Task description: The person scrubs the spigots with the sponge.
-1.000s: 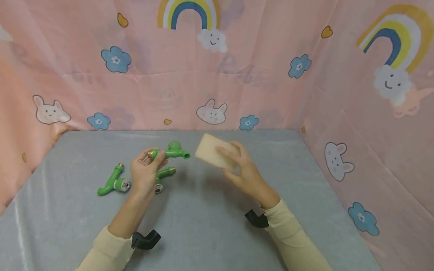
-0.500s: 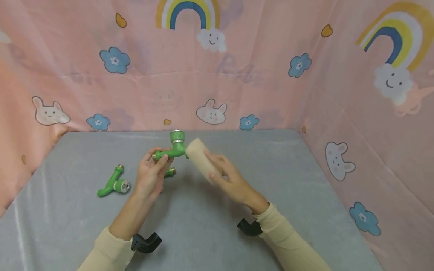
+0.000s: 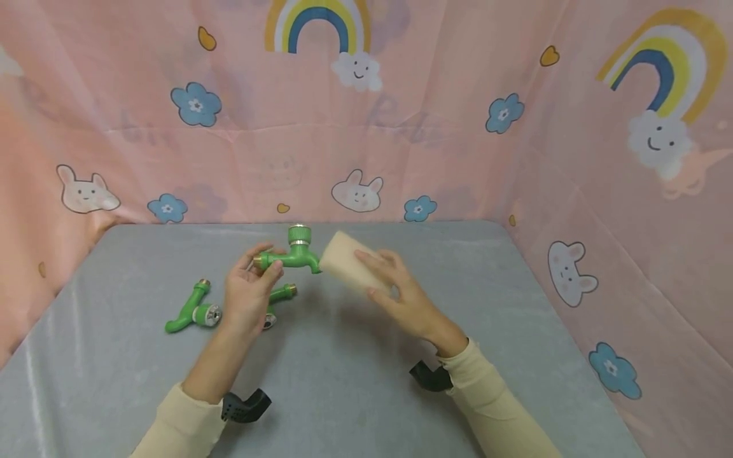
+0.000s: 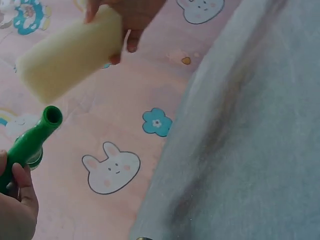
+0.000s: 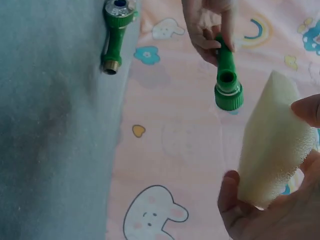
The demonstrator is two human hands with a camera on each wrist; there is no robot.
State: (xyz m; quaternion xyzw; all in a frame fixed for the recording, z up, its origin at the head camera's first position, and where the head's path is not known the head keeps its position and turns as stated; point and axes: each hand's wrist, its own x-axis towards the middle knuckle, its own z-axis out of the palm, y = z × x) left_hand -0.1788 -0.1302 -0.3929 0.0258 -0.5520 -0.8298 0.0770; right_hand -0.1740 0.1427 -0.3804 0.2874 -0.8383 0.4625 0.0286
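My left hand [image 3: 250, 289] pinches a green tap [image 3: 294, 257] by its brass-threaded inlet end, holding it above the table with the knob up and the spout pointing right. In the right wrist view the tap's round spout opening [image 5: 228, 77] faces the camera. My right hand [image 3: 413, 299] grips a pale cream sponge [image 3: 350, 259] between thumb and fingers. One end of the sponge is close beside the spout; in the left wrist view a small gap shows between the sponge [image 4: 70, 55] and the spout tip [image 4: 52, 116].
A second green tap [image 3: 191, 312] lies on the grey cloth-covered table [image 3: 355, 394] at the left. Another tap [image 3: 282, 293] lies partly hidden behind my left hand. Black wrist mounts [image 3: 246, 406] sit under both sleeves. A pink patterned curtain [image 3: 435, 159] closes off the back and sides.
The held tap has turned from knob tilted away to knob upright. The sponge swung in against the spout end, turning edge-on, then drew back slightly to the right.
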